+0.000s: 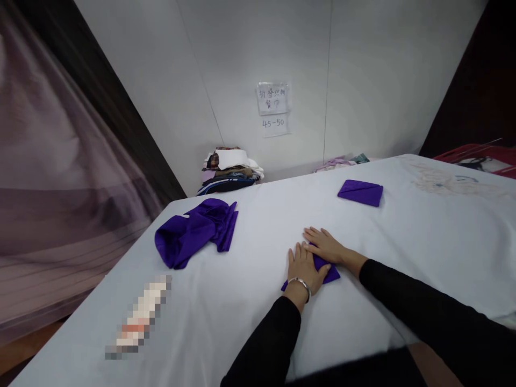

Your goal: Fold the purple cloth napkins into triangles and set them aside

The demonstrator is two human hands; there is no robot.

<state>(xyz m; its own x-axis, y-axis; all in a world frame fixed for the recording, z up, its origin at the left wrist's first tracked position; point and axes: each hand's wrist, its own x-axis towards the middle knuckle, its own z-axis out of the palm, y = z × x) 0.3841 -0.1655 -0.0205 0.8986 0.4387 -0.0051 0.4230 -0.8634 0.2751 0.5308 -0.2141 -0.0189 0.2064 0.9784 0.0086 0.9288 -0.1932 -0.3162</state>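
A folded purple cloth napkin lies on the white-covered table in front of me, mostly hidden beneath my hands. My left hand, with a silver bangle at the wrist, rests flat on its left part, fingers stretched out. Across its upper part lies my right hand, palm down and fingers extended. The two hands meet near the fingertips of the left one. Farther back on the right is another purple napkin, folded into a flat, neat shape. A loose heap of purple cloth sits on the left.
A pixelated long object lies at the table's left front. Behind the far edge is a stack of folded clothes against the wall. Paper signs hang above. A red basket stands at the right, a sheer curtain at the left.
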